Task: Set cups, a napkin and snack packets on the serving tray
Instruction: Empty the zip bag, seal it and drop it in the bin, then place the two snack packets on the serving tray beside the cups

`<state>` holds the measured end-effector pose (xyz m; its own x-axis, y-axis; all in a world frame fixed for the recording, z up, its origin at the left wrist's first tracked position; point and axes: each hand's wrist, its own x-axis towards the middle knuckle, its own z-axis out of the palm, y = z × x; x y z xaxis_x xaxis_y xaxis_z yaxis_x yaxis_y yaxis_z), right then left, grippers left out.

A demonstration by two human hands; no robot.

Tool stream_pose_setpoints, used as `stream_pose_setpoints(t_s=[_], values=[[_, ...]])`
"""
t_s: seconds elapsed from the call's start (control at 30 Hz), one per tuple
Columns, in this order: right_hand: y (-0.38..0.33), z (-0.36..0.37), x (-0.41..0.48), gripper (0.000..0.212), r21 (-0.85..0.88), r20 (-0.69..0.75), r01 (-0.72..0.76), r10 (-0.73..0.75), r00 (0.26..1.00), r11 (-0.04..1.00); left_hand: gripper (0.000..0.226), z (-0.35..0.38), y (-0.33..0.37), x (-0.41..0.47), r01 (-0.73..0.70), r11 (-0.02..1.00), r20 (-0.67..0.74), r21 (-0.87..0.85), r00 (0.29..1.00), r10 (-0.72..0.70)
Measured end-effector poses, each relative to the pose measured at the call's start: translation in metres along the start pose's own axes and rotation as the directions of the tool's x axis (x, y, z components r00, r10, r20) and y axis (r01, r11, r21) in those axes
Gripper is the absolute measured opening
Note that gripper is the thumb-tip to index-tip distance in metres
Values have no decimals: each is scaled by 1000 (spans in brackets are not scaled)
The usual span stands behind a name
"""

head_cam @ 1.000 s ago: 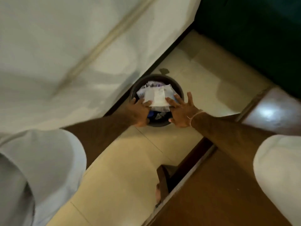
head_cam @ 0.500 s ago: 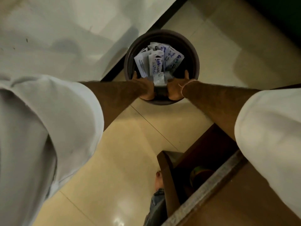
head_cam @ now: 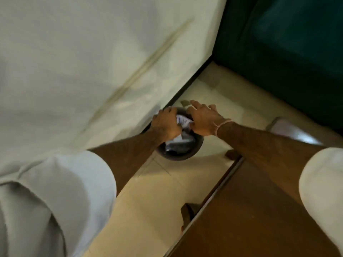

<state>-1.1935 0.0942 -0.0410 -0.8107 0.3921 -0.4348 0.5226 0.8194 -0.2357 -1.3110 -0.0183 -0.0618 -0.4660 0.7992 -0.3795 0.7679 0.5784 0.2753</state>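
Head view: a dark round bin (head_cam: 181, 151) stands on the floor, stuffed with white printed packets (head_cam: 182, 121). The left hand (head_cam: 165, 124) is curled on the packets from the left; the right hand (head_cam: 203, 120) presses flat, fingers spread, from the right, equally near.

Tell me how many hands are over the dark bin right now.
2: the left hand covers the dark bin's wall-side rim; the right hand lies across its far side, white papers between them.
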Motion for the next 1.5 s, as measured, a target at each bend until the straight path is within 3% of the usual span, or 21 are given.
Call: stream_pose_setpoints(t_s=[0.3, 0.5, 0.73, 0.93, 1.17, 1.5], values=[[22, -240, -122, 63, -9, -300, -57, 52, 952, 998, 77, -216, 132, -60, -47, 999, -305, -14, 951, 41], [34, -385, -230, 66, 11, -486, -96, 90, 869, 995, 74, -348, 229, -111, -169, 985, -500, 25, 851, 159], [55, -493, -379, 68, 80, -643, -121, 144, 752, 989, 79, -453, 351, -189, -305, 950, -623, 59, 733, 274], [80, -542, -520, 71, 70, -735, -154, 155, 660, 986, 81, -502, 461, -272, -428, 896, -686, 119, 617, 386], [112, -557, -684, 73, 41, -808, -183, 141, 573, 982, 84, -509, 572, -385, -481, 852, -706, 209, 528, 471], [154, -532, -829, 74, 23, -838, -253, 157, 522, 967, 85, -467, 667, -479, -535, 810, -659, 241, 522, 541]])
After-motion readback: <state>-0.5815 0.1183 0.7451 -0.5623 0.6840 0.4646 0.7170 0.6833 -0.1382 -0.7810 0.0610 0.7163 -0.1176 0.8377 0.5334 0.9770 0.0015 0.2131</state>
